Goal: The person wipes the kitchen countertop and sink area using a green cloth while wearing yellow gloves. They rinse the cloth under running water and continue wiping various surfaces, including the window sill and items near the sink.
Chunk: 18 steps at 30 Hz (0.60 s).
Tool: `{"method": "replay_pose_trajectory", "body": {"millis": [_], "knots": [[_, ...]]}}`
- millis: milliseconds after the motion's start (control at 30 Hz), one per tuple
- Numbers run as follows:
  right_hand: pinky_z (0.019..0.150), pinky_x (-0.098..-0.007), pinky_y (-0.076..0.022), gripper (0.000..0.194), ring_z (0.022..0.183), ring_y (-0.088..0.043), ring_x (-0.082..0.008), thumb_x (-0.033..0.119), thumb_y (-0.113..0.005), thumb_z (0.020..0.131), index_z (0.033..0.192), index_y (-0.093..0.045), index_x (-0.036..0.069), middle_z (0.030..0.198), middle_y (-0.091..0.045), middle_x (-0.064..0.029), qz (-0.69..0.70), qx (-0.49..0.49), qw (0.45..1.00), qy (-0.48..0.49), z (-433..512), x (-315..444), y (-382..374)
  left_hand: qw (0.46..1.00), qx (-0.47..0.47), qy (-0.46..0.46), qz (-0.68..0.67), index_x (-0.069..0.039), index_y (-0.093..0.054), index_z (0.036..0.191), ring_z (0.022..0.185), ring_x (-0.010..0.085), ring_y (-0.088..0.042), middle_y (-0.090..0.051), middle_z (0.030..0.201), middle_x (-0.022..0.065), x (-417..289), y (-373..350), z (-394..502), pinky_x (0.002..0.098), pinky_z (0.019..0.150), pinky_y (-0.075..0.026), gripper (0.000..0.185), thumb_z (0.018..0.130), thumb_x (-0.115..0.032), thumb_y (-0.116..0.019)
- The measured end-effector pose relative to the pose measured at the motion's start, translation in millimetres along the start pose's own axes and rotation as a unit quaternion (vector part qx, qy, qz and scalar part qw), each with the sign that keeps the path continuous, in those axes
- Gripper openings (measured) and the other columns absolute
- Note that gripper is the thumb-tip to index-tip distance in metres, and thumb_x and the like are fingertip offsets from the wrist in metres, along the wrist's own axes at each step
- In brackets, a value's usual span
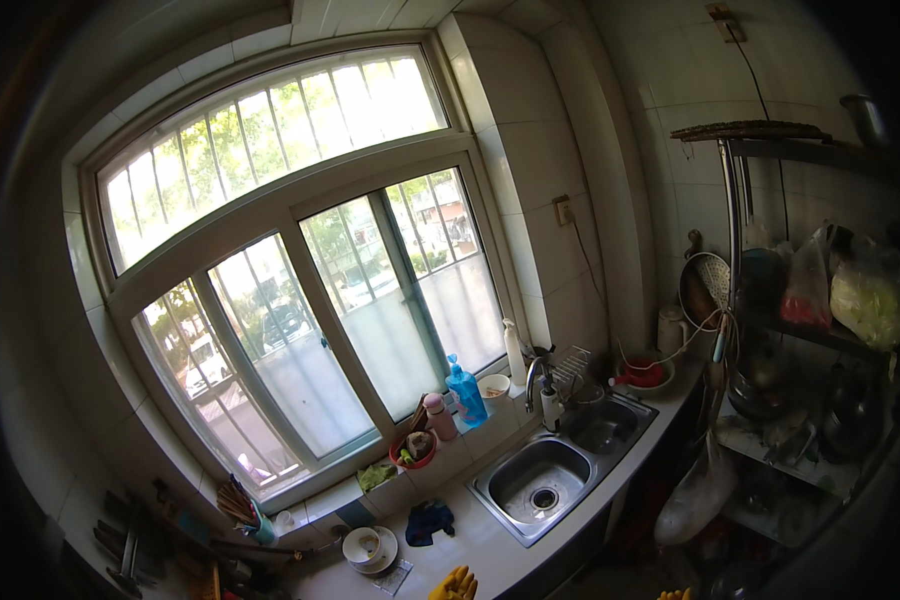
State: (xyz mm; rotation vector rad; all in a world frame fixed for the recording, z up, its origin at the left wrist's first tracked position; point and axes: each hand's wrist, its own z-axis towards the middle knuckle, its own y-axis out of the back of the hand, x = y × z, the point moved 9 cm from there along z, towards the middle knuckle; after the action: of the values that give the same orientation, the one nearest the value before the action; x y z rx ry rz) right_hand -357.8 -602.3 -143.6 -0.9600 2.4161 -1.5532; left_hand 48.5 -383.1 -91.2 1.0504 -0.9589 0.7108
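Observation:
My left hand, in a yellow glove, shows at the bottom edge over the counter's front, its fingers loosely curled, with nothing seen in it. Only the yellow gloved fingertips of my right hand rise at the bottom edge farther right; what they do is cut off. A white bowl rests on a white plate left of my left hand. Beyond the hand a dark blue cloth lies crumpled on the white counter. The double steel sink stands to the right, with a faucet behind it.
The window ledge holds a red bowl, a pink bottle, a blue pump bottle and a white spray bottle. A chopstick holder is at the left. A metal rack with bags and pots stands at the right.

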Motion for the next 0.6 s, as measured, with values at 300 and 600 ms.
{"method": "replay_pose_trajectory", "body": {"millis": [300, 600], "knots": [[0.1, -0.0378, -0.0463, 0.037, 0.109, -0.06, -0.0254, 0.028, -0.046, 0.103, 0.128, -0.054, 0.002, 0.119, -0.063, -0.0139, 0.046, 0.014, 0.999, -0.02, 0.2, -1.8, 8.2, 0.979, 0.056, -0.073, 0.182, -0.005, -0.065, 0.114, 0.128, 0.0336, -0.053, -0.063, 0.128, 0.0133, 40.8, 23.5, -15.2, 0.0644, 0.098, -0.041, 0.034, 0.082, -0.014, -0.058], [0.102, -0.0385, -0.0449, 0.037, 0.111, -0.059, -0.0261, 0.026, -0.044, 0.104, 0.13, -0.052, 0.001, 0.121, -0.062, -0.0148, -0.017, 0.029, 0.998, -0.047, 11.9, -40.1, -34.7, 0.995, 0.068, 0.063, -0.042, -0.005, -0.066, 0.11, 0.122, 0.0324, -0.057, -0.067, 0.12, 0.0109, 76.8, -4.1, -102.7, 0.0502, 0.102, -0.044, 0.032, 0.079, -0.011, -0.059]]}}
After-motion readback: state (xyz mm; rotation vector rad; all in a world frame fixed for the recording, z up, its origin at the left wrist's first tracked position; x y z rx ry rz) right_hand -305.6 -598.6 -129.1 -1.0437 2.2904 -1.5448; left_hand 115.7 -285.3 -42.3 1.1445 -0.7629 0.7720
